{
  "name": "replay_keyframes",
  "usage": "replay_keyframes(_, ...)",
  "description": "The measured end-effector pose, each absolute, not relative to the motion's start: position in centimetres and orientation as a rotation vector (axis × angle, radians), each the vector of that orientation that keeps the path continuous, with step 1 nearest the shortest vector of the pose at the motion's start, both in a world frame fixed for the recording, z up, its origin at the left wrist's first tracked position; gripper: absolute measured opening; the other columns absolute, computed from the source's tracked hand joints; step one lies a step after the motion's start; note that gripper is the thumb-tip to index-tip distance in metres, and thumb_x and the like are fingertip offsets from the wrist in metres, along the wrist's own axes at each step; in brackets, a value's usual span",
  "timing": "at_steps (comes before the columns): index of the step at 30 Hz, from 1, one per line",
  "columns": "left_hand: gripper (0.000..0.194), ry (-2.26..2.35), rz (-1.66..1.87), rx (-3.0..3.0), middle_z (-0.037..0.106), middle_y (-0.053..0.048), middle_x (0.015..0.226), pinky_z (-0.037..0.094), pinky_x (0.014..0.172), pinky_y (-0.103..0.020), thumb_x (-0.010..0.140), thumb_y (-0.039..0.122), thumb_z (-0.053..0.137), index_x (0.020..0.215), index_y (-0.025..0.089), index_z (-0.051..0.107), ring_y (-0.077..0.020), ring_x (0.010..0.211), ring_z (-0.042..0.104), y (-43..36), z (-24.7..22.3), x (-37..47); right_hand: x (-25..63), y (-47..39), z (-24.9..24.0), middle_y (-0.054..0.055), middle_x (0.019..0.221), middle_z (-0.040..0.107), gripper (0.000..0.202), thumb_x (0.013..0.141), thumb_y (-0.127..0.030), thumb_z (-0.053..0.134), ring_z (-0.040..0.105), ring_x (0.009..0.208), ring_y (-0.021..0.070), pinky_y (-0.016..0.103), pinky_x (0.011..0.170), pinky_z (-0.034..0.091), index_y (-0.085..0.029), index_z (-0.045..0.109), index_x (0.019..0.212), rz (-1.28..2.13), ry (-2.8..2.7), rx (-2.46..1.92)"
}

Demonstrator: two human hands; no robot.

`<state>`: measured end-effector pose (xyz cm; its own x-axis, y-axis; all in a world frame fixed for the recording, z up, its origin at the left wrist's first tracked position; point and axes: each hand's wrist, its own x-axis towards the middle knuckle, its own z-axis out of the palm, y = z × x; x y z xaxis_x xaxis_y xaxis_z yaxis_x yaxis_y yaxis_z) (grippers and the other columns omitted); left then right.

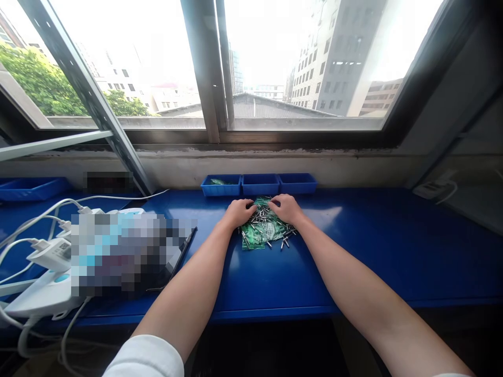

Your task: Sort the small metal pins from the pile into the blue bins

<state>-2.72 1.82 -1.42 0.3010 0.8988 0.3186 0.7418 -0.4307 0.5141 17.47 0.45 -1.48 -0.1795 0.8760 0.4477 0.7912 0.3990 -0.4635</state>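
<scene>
A pile of small silver rivet-like metal pieces (262,215) lies on the blue tabletop, mixed with green-tinted clear plastic bags (254,238). At the pile's far left edge is my left hand (240,213), its fingers curled inward and the thumb close to the index finger. Opposite it, my right hand (286,209) bends over the far right edge in a similar pinch. Between the two hands shows a bit of green plastic. Whatever the fingertips grip is too small or hidden to make out. Several metal pieces have spread toward the front of the pile.
Three joined blue bins stand behind the pile; the left bin (221,186) contains green plastic. To the left are a white power strip (43,298) with plugged-in chargers and cables, and a blurred-out object (126,254). A metal shelf post (129,157) rises by the window.
</scene>
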Motion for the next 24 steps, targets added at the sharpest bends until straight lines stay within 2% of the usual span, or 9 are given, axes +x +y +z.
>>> replay_keyframes(7,0.038,1.508,0.861,2.323,0.067,-0.009,0.11,0.041,0.093,-0.033,0.08,0.044,0.053,0.104,0.02,0.07,-0.0278,0.108,0.058,2.1,-2.1,-3.0,16.7,-0.4,-0.6,0.009,0.097,0.067,0.033,0.083,-0.044,0.051,0.055,0.096,0.0248,0.037,0.086,0.043,-0.019,0.068,0.095,-0.005,-2.049,-1.299)
replay_keyframes(14,0.038,1.493,0.883,2.274,0.067,-0.006,0.111,0.041,0.092,-0.029,0.083,0.044,0.05,0.105,0.02,0.069,-0.0244,0.108,0.058,1.8,-1.9,-3.1,16.2,-0.6,-0.8,0.01,0.127,0.056,0.057,0.082,-0.059,0.045,0.045,0.119,0.0311,0.043,0.096,0.036,-0.019,0.056,0.122,0.097,-2.299,-1.409)
replay_keyframes(19,0.037,1.479,0.934,2.221,0.069,-0.003,0.104,0.043,0.089,-0.028,0.088,0.04,0.04,0.098,0.022,0.071,-0.0228,0.103,0.06,1.7,-1.7,-2.9,16.0,-0.5,-0.8,0.009,0.122,0.06,0.052,0.084,-0.055,0.044,0.049,0.117,0.0304,0.043,0.095,0.037,-0.02,0.059,0.118,0.105,-2.318,-1.446)
replay_keyframes(24,0.036,1.45,1.0,2.259,0.068,-0.005,0.108,0.042,0.092,-0.03,0.086,0.039,0.045,0.105,0.02,0.068,-0.0238,0.105,0.06,1.8,-1.5,-2.7,16.0,-0.7,-0.5,0.009,0.107,0.067,0.041,0.083,-0.045,0.051,0.057,0.105,0.0258,0.034,0.087,0.043,-0.018,0.064,0.111,0.094,-2.261,-1.362)
